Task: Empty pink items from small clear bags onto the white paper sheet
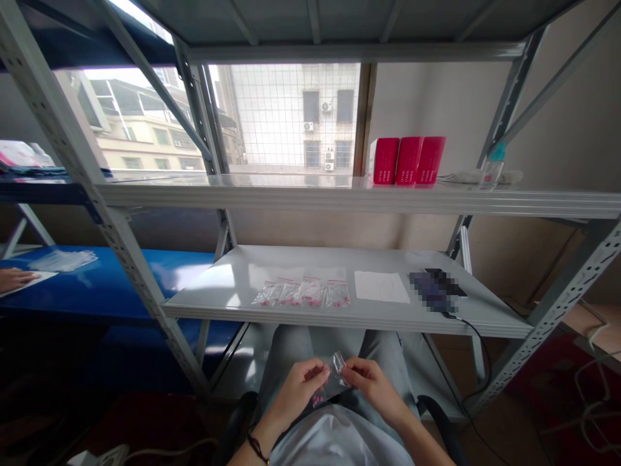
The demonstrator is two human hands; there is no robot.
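Low over my lap, my left hand (pixel 299 390) and my right hand (pixel 374 388) both pinch the top of a small transparent zip bag (pixel 334 380). Pink beads (pixel 317 400) gather in the bag's bottom corner, below my left hand. On the grey metal shelf (pixel 218 291) in front of me lie several similar zip bags of pink beads (pixel 301 293) in a row. A white sheet of paper (pixel 381 287) lies to their right, beyond my right hand.
A pixelated phone (pixel 434 291) with a black cable (pixel 478 343) lies at the shelf's right. Red boxes (pixel 409 160) and a transparent bottle (pixel 492 169) stand on the shelf above. At left, another person's hand (pixel 14 279) rests on a blue shelf near plastic bags (pixel 63 261).
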